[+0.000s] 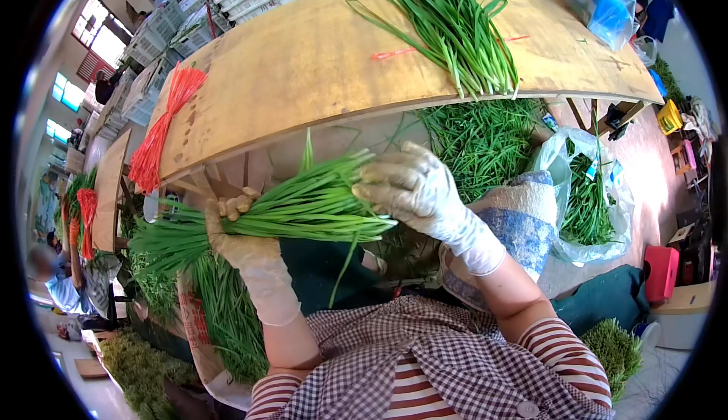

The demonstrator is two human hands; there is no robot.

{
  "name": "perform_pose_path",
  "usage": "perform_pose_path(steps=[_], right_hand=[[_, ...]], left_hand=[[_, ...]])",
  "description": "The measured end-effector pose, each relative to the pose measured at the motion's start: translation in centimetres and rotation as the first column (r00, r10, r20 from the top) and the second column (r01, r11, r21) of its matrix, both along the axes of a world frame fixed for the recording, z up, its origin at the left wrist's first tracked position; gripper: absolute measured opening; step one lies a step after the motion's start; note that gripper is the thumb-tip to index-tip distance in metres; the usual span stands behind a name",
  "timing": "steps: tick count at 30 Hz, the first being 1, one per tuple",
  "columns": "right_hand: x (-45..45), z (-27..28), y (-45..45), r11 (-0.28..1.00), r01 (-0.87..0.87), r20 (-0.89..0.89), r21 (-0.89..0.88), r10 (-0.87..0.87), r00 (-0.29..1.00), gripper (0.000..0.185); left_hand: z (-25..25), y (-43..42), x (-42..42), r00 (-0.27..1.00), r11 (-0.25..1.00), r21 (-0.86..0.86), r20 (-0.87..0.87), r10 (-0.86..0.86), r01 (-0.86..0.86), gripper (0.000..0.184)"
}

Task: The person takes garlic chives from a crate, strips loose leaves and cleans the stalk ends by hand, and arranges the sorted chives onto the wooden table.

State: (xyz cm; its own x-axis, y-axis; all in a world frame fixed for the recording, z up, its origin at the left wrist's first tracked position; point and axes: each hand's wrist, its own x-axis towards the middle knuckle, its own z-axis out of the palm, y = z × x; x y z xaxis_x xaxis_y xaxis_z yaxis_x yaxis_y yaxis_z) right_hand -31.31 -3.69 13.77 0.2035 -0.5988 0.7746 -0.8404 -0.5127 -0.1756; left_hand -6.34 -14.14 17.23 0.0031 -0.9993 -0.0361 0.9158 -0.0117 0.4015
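A bunch of long green leafy stalks (303, 207) lies across in front of my body, its pale cut ends to the right. My left hand (231, 226), in a whitish glove, is wrapped round the bunch near its leafy left part. Also gloved, my right hand (402, 185) is at the cut ends with bent fingers; whether it pinches a stalk is hard to make out. One stalk (345, 272) hangs down below the bunch. On the wooden table (303, 63) lies another green bunch (462, 33) over a red tie (394, 54).
A bundle of red ties (167, 128) lies at the table's left end. Below the table are loose greens (485, 139) and a plastic bag (622, 215) of greens. More greens (227, 321) fill a sack at my left. Another person (57, 276) is at the far left.
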Motion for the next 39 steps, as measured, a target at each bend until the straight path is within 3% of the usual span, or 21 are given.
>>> perform_pose_path(steps=[4,8,9,14,16,18,20,21,22,23,26,32,34,36,39], right_hand=[[0.3,-1.6,-0.1,0.990,0.057,-0.127,-0.130,-0.074,0.989,0.039],[0.3,-1.7,-0.4,0.983,0.070,-0.077,-0.170,-0.085,0.993,0.039],[0.1,-1.6,-0.2,0.991,0.011,0.016,-0.136,-0.008,1.000,0.032],[-1.2,-1.0,0.2,0.992,0.102,-0.029,-0.081,-0.104,0.994,0.021],[-3.2,-2.4,-0.1,0.986,0.163,0.077,-0.022,-0.161,0.984,0.020],[-5.6,-1.4,0.3,0.888,0.445,0.007,0.115,-0.449,0.894,0.022],[-6.4,-2.1,0.3,0.740,0.666,-0.099,0.093,-0.659,0.746,0.025],[-5.7,-2.5,0.3,0.778,0.490,0.169,0.393,-0.585,0.794,0.022],[-4.9,-2.8,0.3,0.773,0.208,0.436,0.599,-0.534,0.724,0.020],[-3.0,-0.7,0.6,0.804,-0.176,0.750,0.568,-0.417,0.514,0.017],[-0.3,0.3,1.0,0.719,-0.517,0.879,0.464,-0.300,0.372,0.026],[1.5,-0.2,0.6,0.614,-0.687,0.910,0.389,-0.371,0.184,0.031],[1.3,0.2,0.9,0.568,-0.652,0.859,0.502,-0.415,0.299,0.028],[0.5,-1.3,0.3,0.650,-0.566,0.858,0.506,-0.314,0.407,0.025],[-1.2,-0.9,0.4,0.829,-0.305,0.870,0.469,-0.373,0.323,0.018]], left_hand=[[-0.6,0.2,-0.6,0.998,0.995,0.080,0.024,-0.059,0.057,0.029],[-0.7,0.4,-0.8,0.993,0.991,0.100,0.060,-0.099,0.093,0.029],[-0.6,0.4,-0.9,0.992,0.991,0.093,0.077,-0.099,0.091,0.028],[-0.2,-0.5,0.4,0.999,0.998,0.053,0.023,-0.029,0.028,0.031],[0.4,-1.3,1.9,1.000,1.000,0.004,-0.018,0.004,-0.004,0.033],[1.3,-1.3,3.4,0.999,0.997,-0.068,-0.030,0.044,-0.046,0.035],[1.6,-1.2,3.9,0.995,0.991,-0.083,0.004,0.103,-0.103,0.037],[1.7,-1.2,3.5,0.993,0.989,-0.096,0.008,0.118,-0.116,0.038],[1.9,-1.1,3.0,0.992,0.986,-0.109,0.012,0.129,-0.127,0.038],[2.0,-0.8,2.3,0.991,0.984,-0.123,0.009,0.131,-0.129,0.036],[1.3,-0.8,1.4,1.000,0.984,-0.179,0.007,0.006,-0.004,0.037],[1.1,0.1,-0.8,0.998,0.949,-0.315,-0.039,-0.047,0.032,0.031],[1.0,-0.1,-0.8,0.992,0.934,-0.352,-0.078,-0.100,0.067,0.030],[0.9,-0.5,-0.5,0.981,0.896,-0.426,-0.084,-0.176,0.124,0.031],[1.3,0.0,-0.6,0.994,0.881,-0.462,0.013,-0.109,0.102,0.030]])
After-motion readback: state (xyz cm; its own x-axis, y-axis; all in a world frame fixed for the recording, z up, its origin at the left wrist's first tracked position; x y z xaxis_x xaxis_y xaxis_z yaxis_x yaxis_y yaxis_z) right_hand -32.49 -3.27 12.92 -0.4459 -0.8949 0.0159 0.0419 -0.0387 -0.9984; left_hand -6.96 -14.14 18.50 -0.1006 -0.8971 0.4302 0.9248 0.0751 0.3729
